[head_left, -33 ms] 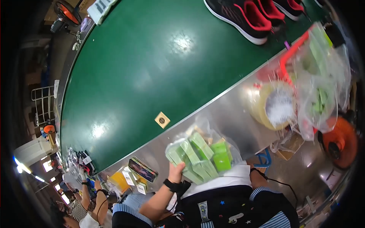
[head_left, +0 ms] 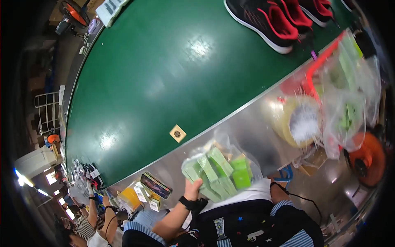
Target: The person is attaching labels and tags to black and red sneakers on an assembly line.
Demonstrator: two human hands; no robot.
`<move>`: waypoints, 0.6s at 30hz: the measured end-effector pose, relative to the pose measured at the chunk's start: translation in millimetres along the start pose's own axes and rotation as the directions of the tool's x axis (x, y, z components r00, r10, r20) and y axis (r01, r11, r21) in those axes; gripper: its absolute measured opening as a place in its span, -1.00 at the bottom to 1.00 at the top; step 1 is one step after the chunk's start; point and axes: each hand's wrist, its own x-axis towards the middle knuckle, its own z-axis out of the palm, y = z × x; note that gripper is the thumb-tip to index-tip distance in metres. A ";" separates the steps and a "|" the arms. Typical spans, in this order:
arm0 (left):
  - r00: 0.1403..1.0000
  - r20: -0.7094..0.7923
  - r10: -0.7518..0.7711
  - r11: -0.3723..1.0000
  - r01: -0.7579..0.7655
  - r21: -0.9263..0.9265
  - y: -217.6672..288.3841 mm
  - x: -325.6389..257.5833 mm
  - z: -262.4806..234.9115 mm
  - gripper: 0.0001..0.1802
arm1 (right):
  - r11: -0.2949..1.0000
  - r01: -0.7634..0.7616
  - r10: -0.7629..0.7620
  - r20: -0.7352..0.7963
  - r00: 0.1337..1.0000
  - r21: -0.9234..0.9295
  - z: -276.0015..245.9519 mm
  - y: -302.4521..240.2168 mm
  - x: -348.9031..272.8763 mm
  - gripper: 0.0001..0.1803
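Observation:
A clear plastic bag (head_left: 224,140) holds several pale green bundles (head_left: 207,168) that look like stacked paper slips, plus a brighter green one (head_left: 242,178). My left hand (head_left: 192,189) grips the bag's left side, thumb in front, close to my body and over the metal edge of the table. Of my right arm, only the sleeve (head_left: 283,206) and a bit of the wrist with a dark band show at the bag's right; the hand itself is hidden. A small tan square tag with a dark round mark (head_left: 177,133) lies on the green surface (head_left: 135,94) beyond the bag.
Black and red shoes (head_left: 267,24) stand at the far right. Nearer are a big tape roll (head_left: 302,121), plastic bags (head_left: 345,99) in a red-rimmed basket and an orange fan (head_left: 365,158). A phone (head_left: 156,185) and small boxes (head_left: 142,192) lie left; co-workers (head_left: 88,218) are beyond.
The whole view has shifted very slightly. My left hand still grips the bag, and nothing has been taken up or let go.

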 end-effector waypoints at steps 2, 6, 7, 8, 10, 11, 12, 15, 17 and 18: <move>0.999 -0.019 0.048 0.998 -0.048 -0.032 -0.3 10.8 14.7 -0.15 | 0.999 0.032 -0.032 -0.023 0.999 -0.002 -37.6 -7.8 18.8 -0.66; 0.995 -0.039 -0.094 0.995 0.093 -0.029 -5.7 -14.0 -4.8 -0.18 | 0.996 0.088 -0.086 0.083 0.993 -0.018 -39.4 -11.5 -16.5 -0.66; 0.970 -0.006 -0.243 0.970 0.243 -0.003 -5.7 -22.7 -8.2 -0.20 | 0.995 0.097 -0.094 0.115 0.989 -0.025 -41.4 -7.9 -31.8 -0.66; 0.979 0.039 -0.202 0.979 0.203 -0.014 -2.5 -16.3 -4.5 -0.22 | 0.994 0.103 -0.099 0.115 0.988 -0.027 -55.4 -10.9 -27.0 -0.66; 0.993 0.055 -0.103 0.993 0.100 0.063 -4.3 -5.7 -1.0 -0.20 | 0.993 0.115 -0.110 0.111 0.988 -0.034 -82.4 -16.8 -18.0 -0.66; 0.997 0.059 -0.053 0.998 0.050 0.048 3.0 -6.0 5.2 -0.18 | 0.992 0.122 -0.117 0.117 0.986 -0.038 -91.7 -19.7 -19.7 -0.66; 0.996 0.055 -0.066 0.997 0.064 0.033 -2.4 -7.4 0.7 -0.18 | 0.990 0.131 -0.125 0.122 0.985 -0.043 -100.5 -22.8 -21.4 -0.66; 0.989 0.122 -0.088 0.987 0.070 0.145 -23.1 -16.1 -14.3 -0.11 | 0.985 0.158 -0.148 0.135 0.980 -0.066 -124.7 -29.5 -27.1 -0.66; 0.973 0.153 -0.175 0.976 0.152 0.154 -28.1 -27.6 -17.3 -0.04 | 0.979 0.184 -0.168 0.157 0.973 -0.090 -138.5 -25.6 -37.3 -0.66; 0.952 0.187 -0.245 0.947 0.193 0.259 -30.6 -29.0 -22.1 -0.02 | 0.975 0.198 -0.180 0.165 0.970 -0.100 -144.9 -23.9 -43.1 -0.66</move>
